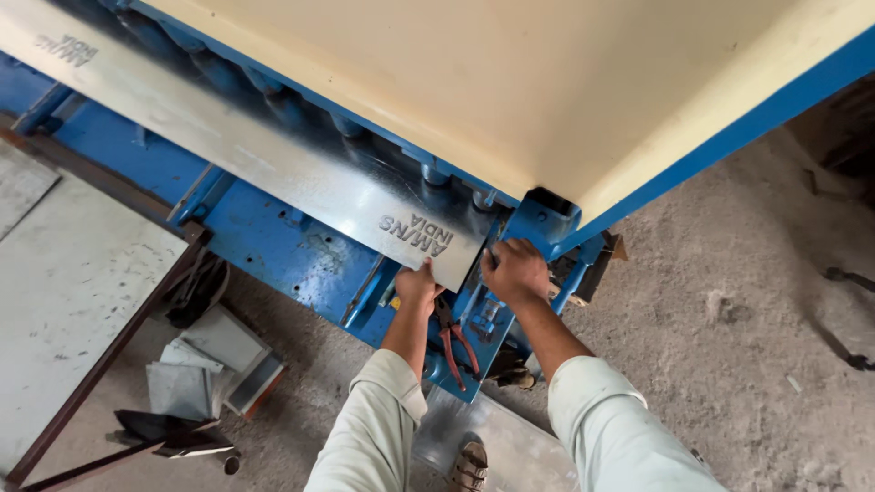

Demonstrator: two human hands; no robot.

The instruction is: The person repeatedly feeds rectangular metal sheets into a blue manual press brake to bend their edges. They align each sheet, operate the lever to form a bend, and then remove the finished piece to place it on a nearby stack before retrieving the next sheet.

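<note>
Your 2 hands apart: left hand [417, 284] pinches sheet [273, 164] corner, right hand [516, 270] presses its edge, probably squaring it on machine [273, 239]; pliers [456, 346] below.

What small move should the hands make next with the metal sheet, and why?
Probably a slight nudge to square the metal sheet on the blue machine. The left hand grips its near edge and the right hand presses at its corner by the blue bracket, so both seem placed for aligning it; the sheet lies slanted across the bed.
</note>
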